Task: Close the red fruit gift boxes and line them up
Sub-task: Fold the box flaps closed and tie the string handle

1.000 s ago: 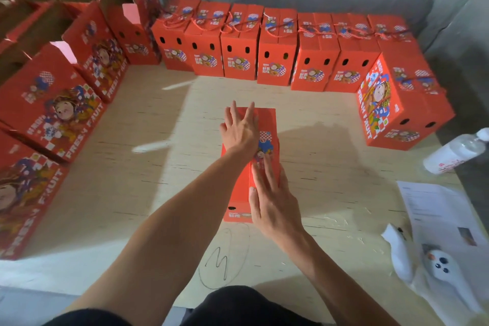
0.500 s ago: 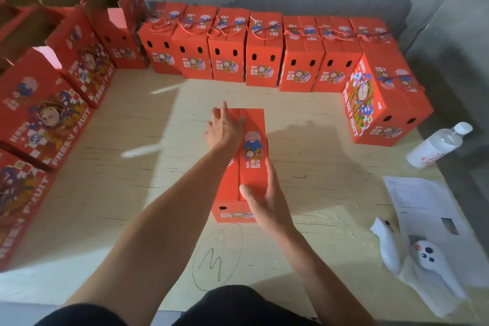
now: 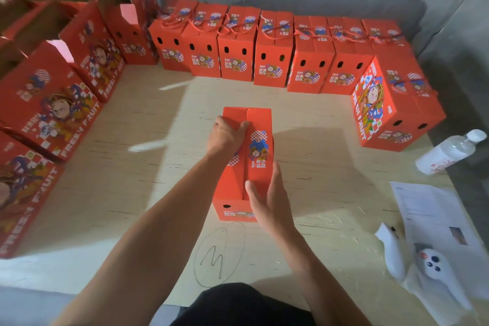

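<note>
A red fruit gift box (image 3: 260, 145) stands in the middle of the plywood table (image 3: 119, 193), its two top flaps folded shut. My left hand (image 3: 227, 135) rests on the left flap with its fingers curled at the centre seam. My right hand (image 3: 267, 201) grips the box's near right corner, thumb on top and fingers down the right side. A row of closed boxes (image 3: 272, 61) with rope handles lines the back wall. Another closed box (image 3: 391, 114) stands at the right end.
Boxes with open top flaps (image 3: 50, 103) run along the left side and the back left corner (image 3: 127, 24). At the right lie a water bottle (image 3: 449, 152), a printed sheet (image 3: 428, 209) and a white device (image 3: 434, 267). A pencilled circled mark (image 3: 219, 254) sits near me.
My left hand's fingers have curled at the seam of the top flaps. My right hand slid from the top back to the near right corner and took hold there.
</note>
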The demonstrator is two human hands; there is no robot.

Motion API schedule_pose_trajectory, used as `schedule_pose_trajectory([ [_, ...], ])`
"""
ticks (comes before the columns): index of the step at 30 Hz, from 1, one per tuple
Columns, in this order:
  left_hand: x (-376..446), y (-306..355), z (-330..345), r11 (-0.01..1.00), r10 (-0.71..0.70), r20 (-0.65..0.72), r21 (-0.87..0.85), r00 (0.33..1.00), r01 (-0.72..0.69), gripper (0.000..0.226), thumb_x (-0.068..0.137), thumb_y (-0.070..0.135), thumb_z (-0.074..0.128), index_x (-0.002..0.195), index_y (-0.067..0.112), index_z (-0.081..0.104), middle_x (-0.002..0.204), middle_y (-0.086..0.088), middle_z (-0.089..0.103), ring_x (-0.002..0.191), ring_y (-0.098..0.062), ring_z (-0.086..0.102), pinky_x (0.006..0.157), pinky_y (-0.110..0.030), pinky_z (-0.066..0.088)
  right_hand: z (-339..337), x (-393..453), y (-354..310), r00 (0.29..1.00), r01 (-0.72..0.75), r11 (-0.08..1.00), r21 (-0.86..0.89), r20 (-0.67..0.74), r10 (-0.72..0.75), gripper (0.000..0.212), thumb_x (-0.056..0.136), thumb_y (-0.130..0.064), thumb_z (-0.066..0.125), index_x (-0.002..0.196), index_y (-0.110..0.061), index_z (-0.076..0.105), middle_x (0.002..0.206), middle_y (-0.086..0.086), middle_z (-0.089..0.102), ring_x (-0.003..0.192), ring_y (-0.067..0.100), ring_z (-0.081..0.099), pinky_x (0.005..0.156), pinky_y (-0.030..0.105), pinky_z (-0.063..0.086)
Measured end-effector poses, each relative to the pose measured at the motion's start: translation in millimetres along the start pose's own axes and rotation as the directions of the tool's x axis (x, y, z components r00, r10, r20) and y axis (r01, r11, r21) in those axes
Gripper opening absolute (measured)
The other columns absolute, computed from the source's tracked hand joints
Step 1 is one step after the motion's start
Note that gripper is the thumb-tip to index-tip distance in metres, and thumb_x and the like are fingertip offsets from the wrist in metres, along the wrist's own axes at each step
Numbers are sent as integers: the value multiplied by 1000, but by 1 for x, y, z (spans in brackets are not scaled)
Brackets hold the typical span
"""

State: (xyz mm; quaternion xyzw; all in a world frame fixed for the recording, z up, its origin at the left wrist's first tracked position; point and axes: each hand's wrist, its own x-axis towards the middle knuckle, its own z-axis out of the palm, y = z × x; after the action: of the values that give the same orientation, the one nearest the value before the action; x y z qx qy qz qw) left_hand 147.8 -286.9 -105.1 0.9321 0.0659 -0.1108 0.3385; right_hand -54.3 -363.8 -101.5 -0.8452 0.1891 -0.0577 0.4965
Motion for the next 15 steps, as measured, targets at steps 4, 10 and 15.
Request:
schedule_pose_trajectory([
  [4, -25, -22, -16, 933, 165, 120, -341, 979, -115, 53, 89, 53, 73, 123, 24, 44, 108, 8, 67, 98, -20, 66, 76, -13, 52, -4, 12, 1, 986, -168, 986, 10, 10, 168, 48, 107, -40, 44, 151, -21, 38, 145, 4, 58, 124, 26, 60, 100, 39, 48],
  [10, -94, -70, -15, 731, 243, 174, -679, 954, -63, 41, 87, 26, 82, 119, 35, 58, 102, 15, 76, 93, 0, 73, 72, -15, 56, -1, 65, -13, 983, -179, 980, -88, -46, 175, 52, 98, -51, 58, 130, -12, 49, 127, 11, 62, 116, 32, 63, 93, 45, 53],
  [15, -105, -68, -26, 661, 198, 322, -741, 926, 116, 30, 89, 16, 80, 116, 20, 67, 100, 0, 79, 83, -11, 76, 65, -19, 57, 9, 127, -30, 984, -178, 954, -243, -75, 165, 76, 94, -64, 56, 141, -8, 39, 134, 16, 58, 119, 37, 61, 91, 47, 51],
])
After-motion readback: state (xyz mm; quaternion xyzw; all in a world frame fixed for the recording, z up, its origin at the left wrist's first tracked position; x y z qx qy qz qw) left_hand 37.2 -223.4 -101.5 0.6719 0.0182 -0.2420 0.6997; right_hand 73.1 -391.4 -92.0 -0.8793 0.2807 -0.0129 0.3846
